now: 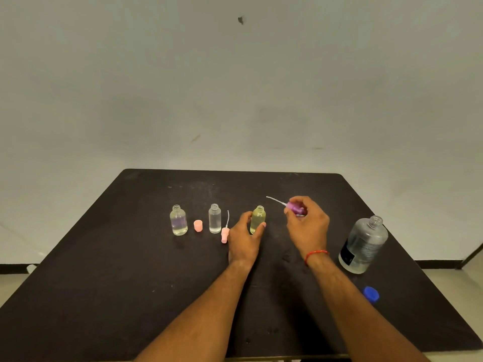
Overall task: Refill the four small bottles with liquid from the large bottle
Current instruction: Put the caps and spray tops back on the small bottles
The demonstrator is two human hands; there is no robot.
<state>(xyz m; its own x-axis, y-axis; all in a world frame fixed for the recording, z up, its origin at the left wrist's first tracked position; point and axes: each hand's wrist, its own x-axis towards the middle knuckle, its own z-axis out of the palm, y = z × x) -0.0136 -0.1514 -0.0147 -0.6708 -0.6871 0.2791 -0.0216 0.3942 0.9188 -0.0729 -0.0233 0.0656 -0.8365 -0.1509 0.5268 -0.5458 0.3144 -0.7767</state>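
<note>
Left of the large bottle (363,244), bare table (130,291) runs to the right hand (307,226). Farther left, the yellowish bottle (258,218), pink sprayer (224,235), clear bottle (214,219), pink cap (198,226) and leftmost bottle (178,221) crowd together. A blue cap (371,293) lies on its near side.

The right hand (307,226) covers most of the purple spray cap (294,207). The left hand (244,239) partly hides the lower yellowish bottle (258,218). Print on the large bottle (364,244) is too small to read.
</note>
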